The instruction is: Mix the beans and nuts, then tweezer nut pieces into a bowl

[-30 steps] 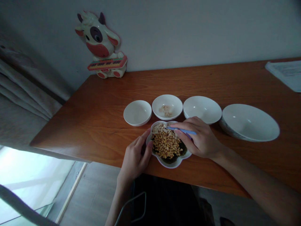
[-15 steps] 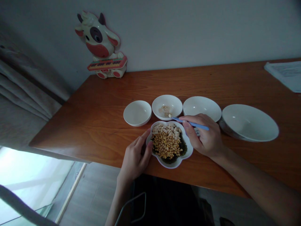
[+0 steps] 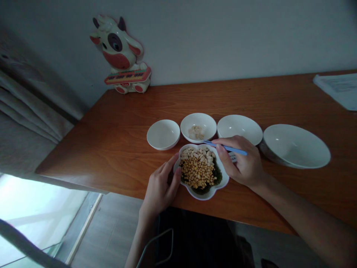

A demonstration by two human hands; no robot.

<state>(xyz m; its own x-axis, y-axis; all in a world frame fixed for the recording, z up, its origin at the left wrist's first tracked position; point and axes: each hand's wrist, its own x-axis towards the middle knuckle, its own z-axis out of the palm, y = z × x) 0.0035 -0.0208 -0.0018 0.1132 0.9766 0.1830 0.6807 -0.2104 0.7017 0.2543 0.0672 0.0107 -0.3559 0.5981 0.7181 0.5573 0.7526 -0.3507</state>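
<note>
My left hand (image 3: 161, 185) grips the left rim of a white flower-shaped bowl (image 3: 205, 195), thumb on the edge. Inside it, whitish peanut halves (image 3: 205, 153) lie at the back, yellow beans (image 3: 198, 169) in the middle, and a dark green layer (image 3: 218, 172) shows at the right and front. Pinched in my right hand (image 3: 243, 160) are blue tweezers (image 3: 232, 149), their tips over the near rim of a small white bowl (image 3: 209, 130). That bowl holds a few pale pieces (image 3: 196, 131). I cannot make out anything between the tips.
A white bowl (image 3: 163, 134) stands to the left of the small one; another white bowl (image 3: 240, 125) and a larger one (image 3: 297, 145) stand to the right. A cow-shaped toy keyboard (image 3: 126, 76) sits at the back left of the wooden table (image 3: 117, 149). Papers (image 3: 338, 89) lie far right.
The small pale piece that was at the tweezers' tips no longer shows there. The tips have shifted slightly towards me. My left hand and the flower-shaped bowl have stayed put.
</note>
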